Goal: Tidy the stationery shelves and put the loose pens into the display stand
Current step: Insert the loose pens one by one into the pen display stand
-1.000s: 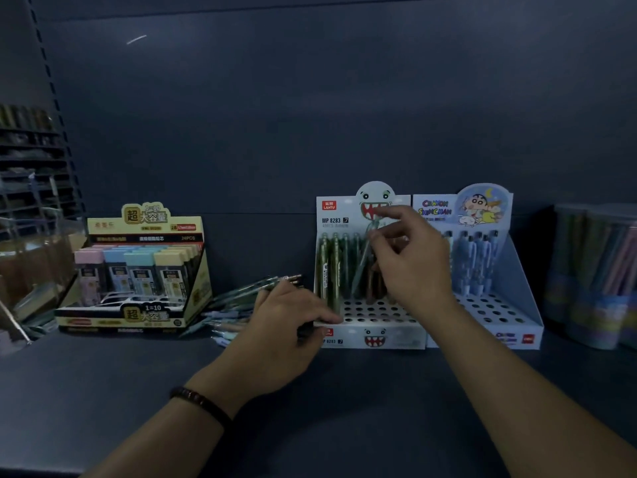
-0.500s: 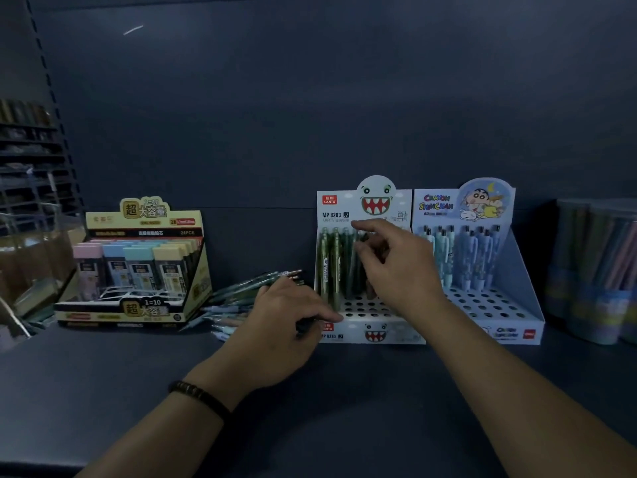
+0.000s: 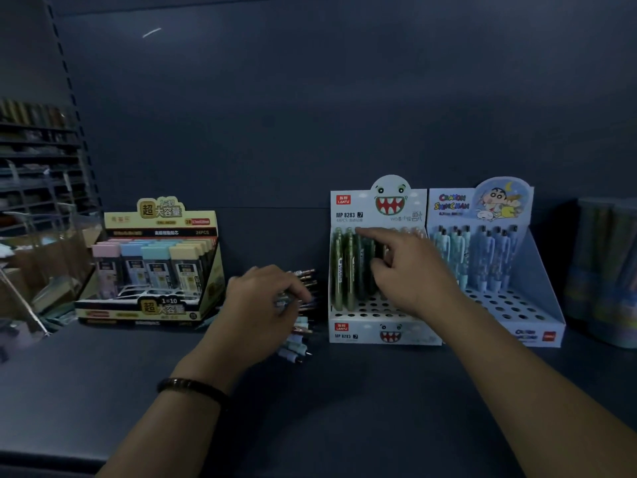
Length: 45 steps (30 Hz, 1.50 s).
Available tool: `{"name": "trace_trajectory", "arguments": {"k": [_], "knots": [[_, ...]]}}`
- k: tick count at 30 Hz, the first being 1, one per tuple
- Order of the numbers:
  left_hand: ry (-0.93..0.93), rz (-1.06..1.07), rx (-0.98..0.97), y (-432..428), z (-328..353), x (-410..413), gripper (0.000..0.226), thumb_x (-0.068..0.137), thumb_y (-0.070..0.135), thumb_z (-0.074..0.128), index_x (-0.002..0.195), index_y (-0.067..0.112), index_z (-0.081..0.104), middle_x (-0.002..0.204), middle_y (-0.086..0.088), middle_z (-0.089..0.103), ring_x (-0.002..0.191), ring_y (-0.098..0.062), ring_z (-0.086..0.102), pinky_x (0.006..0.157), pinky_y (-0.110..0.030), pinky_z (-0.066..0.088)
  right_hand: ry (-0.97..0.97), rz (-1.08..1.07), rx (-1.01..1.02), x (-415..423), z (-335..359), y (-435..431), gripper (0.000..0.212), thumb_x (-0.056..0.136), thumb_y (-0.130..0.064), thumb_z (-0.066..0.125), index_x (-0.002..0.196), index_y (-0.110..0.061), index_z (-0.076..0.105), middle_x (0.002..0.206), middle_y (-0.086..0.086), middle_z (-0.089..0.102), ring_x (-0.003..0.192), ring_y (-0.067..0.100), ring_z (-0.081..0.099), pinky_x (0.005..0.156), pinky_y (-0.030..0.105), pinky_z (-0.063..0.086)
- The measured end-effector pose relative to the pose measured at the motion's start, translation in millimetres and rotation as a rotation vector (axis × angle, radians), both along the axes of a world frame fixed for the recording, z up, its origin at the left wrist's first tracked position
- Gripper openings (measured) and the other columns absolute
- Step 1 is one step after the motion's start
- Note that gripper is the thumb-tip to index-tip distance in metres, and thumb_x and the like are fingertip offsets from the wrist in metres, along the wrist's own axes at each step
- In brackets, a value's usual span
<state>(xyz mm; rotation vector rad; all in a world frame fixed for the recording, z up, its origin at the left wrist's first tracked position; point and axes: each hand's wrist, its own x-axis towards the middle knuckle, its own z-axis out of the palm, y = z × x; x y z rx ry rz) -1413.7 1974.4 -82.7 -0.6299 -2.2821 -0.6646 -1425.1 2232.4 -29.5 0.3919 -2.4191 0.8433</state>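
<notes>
Left grip (image 3: 262, 305) curled round loose pens (image 3: 299, 343); right grip (image 3: 413, 274) forefinger (image 3: 372, 234) atop upright pens (image 3: 339, 270), hold unclear; monster stand (image 3: 382, 334), cartoon stand (image 3: 541, 331): two.

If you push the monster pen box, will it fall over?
It would probably slide, not tip: the monster stand has a wide, low base. It looks like light cardboard, with many front holes empty. The green pens stand at the back, so a high push might rock it.

Dim, bluish scene; soft blur, warped edges.
</notes>
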Motion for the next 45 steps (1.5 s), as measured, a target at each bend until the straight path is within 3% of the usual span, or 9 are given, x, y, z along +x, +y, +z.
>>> {"name": "trace_trajectory", "arguments": {"k": [5,8,13,24,29,33,36,41,45], "knots": [[-0.192,0.070,-0.024,-22.8,3.8,-0.7,0.040,0.078,0.020,0.072,0.091,0.058,0.071,0.096,0.031,0.067,0.095,0.001,0.064,0.093,-0.053,0.053,0.140,-0.006,-0.102,5.8,-1.3,-3.0,0.048,0.100,-0.018,0.059,0.144,-0.039,0.060,0.054,-0.003,0.053,0.054,0.013,0.057,0.068,0.023,0.051],[-0.246,0.058,-0.078,-18.2,9.9,9.9,0.027,0.071,0.041,0.060,0.088,0.058,0.072,0.093,0.028,0.068,0.094,0.003,0.062,0.098,-0.050,0.048,0.197,0.089,-0.150,14.1,-0.6,-13.1,0.032,0.100,-0.019,0.063,0.127,-0.035,0.070,0.058,0.000,0.059,0.053,0.012,0.055,0.065,0.025,0.053],[-0.273,0.075,-0.249,-20.5,11.6,16.1,0.031,0.065,0.054,0.060,0.092,0.067,0.068,0.101,0.036,0.063,0.103,0.005,0.056,0.103,-0.049,0.034,0.108,0.316,-0.025,22.3,-7.2,-28.5,0.016,0.099,-0.020,0.068,0.107,-0.031,0.078,0.060,-0.001,0.060,0.056,0.011,0.055,0.060,0.016,0.043],[-0.238,0.142,-0.208,-17.8,1.1,8.6,0.013,0.088,0.051,0.075,0.099,0.058,0.072,0.096,0.036,0.060,0.098,0.008,0.043,0.087,-0.036,0.023,-0.030,0.408,0.016,20.5,-13.3,-32.1,0.013,0.098,-0.022,0.071,0.096,-0.029,0.081,0.060,-0.003,0.062,0.054,0.003,0.051,0.059,0.015,0.044],[-0.207,0.188,-0.175,-17.4,-3.9,2.0,0.005,0.093,0.049,0.071,0.092,0.054,0.072,0.095,0.027,0.064,0.102,-0.005,0.050,0.087,-0.038,0.029,-0.190,0.432,0.295,28.3,-10.2,-38.4,0.008,0.092,-0.038,0.079,0.095,-0.030,0.081,0.064,-0.026,0.065,0.059,-0.001,0.063,0.063,0.023,0.054],[-0.129,0.202,0.041,-21.0,-0.2,-4.2,0.017,0.087,0.059,0.053,0.098,0.056,0.066,0.092,0.026,0.065,0.091,-0.003,0.061,0.088,-0.047,0.051,-0.221,0.439,0.429,39.2,-11.7,-49.5,0.029,0.089,-0.058,0.076,0.090,-0.029,0.080,0.068,-0.015,0.064,0.066,-0.002,0.060,0.060,0.020,0.046],[-0.091,0.245,0.161,-24.3,1.9,-6.6,0.019,0.090,0.060,0.056,0.102,0.051,0.067,0.091,0.025,0.066,0.086,0.002,0.059,0.085,-0.051,0.054,-0.205,0.432,0.514,44.6,-18.6,-63.3,0.041,0.085,-0.068,0.073,0.094,-0.029,0.079,0.074,-0.015,0.066,0.069,-0.001,0.061,0.062,0.023,0.050],[-0.116,0.226,0.198,-23.1,-0.2,-5.2,0.018,0.090,0.060,0.057,0.098,0.049,0.069,0.089,0.023,0.066,0.086,0.001,0.059,0.087,-0.050,0.053,-0.181,0.378,0.564,39.3,-30.9,-73.0,0.031,0.094,-0.056,0.069,0.094,-0.026,0.077,0.084,-0.011,0.072,0.075,0.005,0.066,0.073,0.038,0.060],[-0.120,0.122,0.199,-17.9,3.3,0.6,0.010,0.090,0.042,0.069,0.082,0.047,0.072,0.086,0.022,0.069,0.083,0.004,0.061,0.077,-0.030,0.051,-0.156,0.322,0.448,37.1,-24.5,-64.6,0.020,0.095,-0.043,0.067,0.086,-0.025,0.071,0.077,-0.011,0.067,0.069,0.004,0.063,0.068,0.035,0.058]]}}
